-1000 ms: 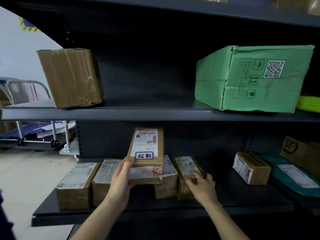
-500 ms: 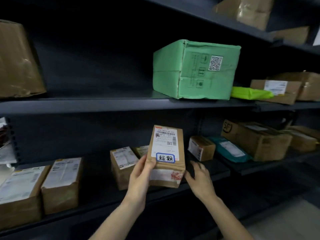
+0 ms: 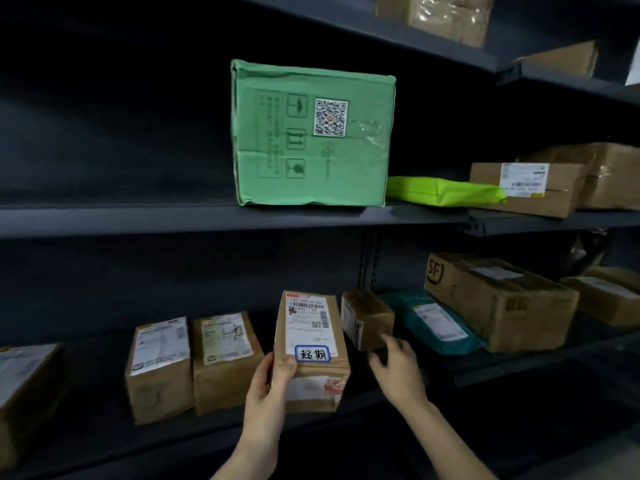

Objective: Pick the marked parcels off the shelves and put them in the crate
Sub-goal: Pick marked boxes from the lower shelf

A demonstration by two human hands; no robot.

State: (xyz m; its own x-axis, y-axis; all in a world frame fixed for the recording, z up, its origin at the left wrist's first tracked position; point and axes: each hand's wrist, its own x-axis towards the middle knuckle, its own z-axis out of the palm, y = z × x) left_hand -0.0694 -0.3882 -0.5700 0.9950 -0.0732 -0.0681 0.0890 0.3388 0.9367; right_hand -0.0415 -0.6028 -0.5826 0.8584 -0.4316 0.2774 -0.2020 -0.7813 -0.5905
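Observation:
My left hand [image 3: 266, 389] grips a small brown parcel [image 3: 311, 372] by its left edge and holds it upright in front of the lower shelf [image 3: 519, 363]. The parcel carries a white shipping label and a blue-bordered handwritten sticker [image 3: 313, 354]. My right hand [image 3: 398, 368] hovers just right of the parcel with relaxed fingers and holds nothing. No crate is in view.
Two brown parcels [image 3: 159, 368] [image 3: 225, 358] stand left of the held one, a small box [image 3: 367, 318] behind it. A teal mailer [image 3: 436, 320] and an SF carton [image 3: 495, 299] lie to the right. A green box [image 3: 311, 133] and a lime bag [image 3: 443, 192] sit one shelf up.
The view has swung to the right along the shelves. My left hand has carried the marked parcel off the shelf row, and my right hand has left the parcel it touched.

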